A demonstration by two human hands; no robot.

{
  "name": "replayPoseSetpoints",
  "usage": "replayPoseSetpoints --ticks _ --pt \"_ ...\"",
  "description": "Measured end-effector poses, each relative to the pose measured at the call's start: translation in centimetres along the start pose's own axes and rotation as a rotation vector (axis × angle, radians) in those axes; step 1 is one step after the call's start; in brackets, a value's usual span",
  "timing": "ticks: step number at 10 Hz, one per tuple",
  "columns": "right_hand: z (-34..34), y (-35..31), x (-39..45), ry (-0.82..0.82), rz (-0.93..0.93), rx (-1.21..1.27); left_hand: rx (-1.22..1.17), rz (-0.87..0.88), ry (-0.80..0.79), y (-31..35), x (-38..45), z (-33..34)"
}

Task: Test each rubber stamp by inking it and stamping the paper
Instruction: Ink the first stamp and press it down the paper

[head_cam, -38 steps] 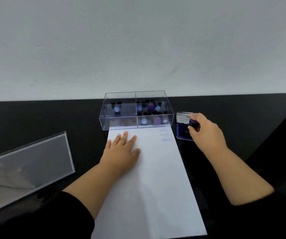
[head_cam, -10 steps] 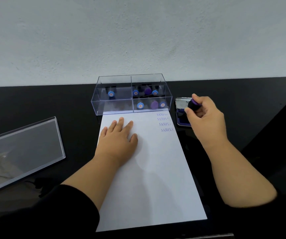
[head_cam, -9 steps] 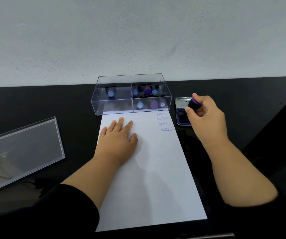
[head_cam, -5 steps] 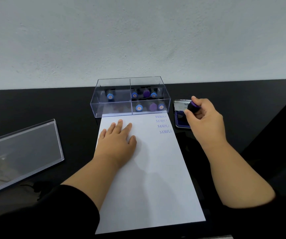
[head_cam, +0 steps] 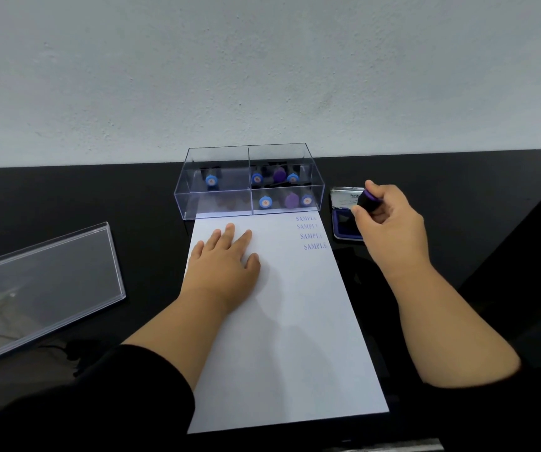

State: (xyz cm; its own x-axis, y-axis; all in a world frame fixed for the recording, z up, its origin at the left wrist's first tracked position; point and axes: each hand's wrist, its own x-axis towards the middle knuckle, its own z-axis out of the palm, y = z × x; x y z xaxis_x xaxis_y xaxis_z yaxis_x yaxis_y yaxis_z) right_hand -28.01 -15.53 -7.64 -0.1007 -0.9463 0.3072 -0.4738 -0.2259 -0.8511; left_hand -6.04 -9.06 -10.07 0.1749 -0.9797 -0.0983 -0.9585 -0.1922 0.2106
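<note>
- Stamp point(head_cam: 367, 201), pinched in right hand point(head_cam: 389, 223), hangs over ink pad point(head_cam: 344, 223), just right of paper point(head_cam: 282, 321).
- Left hand point(head_cam: 223, 265) lies flat on paper, fingers straight.

Stamp in use point(head_cam: 369, 201): black body, purple top, tilted, above the ink pad.
Ink pad point(head_cam: 344, 223): open, blue, right of paper.
Paper point(head_cam: 295, 321): white, four blue "SAMPLE" marks top right.
Other stamps point(head_cam: 290, 201): inside clear box point(head_cam: 197, 203).
</note>
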Motion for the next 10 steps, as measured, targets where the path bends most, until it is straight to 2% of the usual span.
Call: replayPoseSetpoints --ticks 4,8,10 --pt "-0.5 0.1 0.3 -0.005 0.006 -0.054 -0.011 -0.007 0.008 0.0 -0.1 0.1" --pt "-0.4 0.6 1.3 -0.065 -0.014 -0.334 -0.012 0.001 0.016 -0.1 0.1 0.2" --pt "-0.2 0.6 1.4 -0.079 -0.008 -0.394 -0.013 0.001 0.012 -0.1 0.1 0.2"
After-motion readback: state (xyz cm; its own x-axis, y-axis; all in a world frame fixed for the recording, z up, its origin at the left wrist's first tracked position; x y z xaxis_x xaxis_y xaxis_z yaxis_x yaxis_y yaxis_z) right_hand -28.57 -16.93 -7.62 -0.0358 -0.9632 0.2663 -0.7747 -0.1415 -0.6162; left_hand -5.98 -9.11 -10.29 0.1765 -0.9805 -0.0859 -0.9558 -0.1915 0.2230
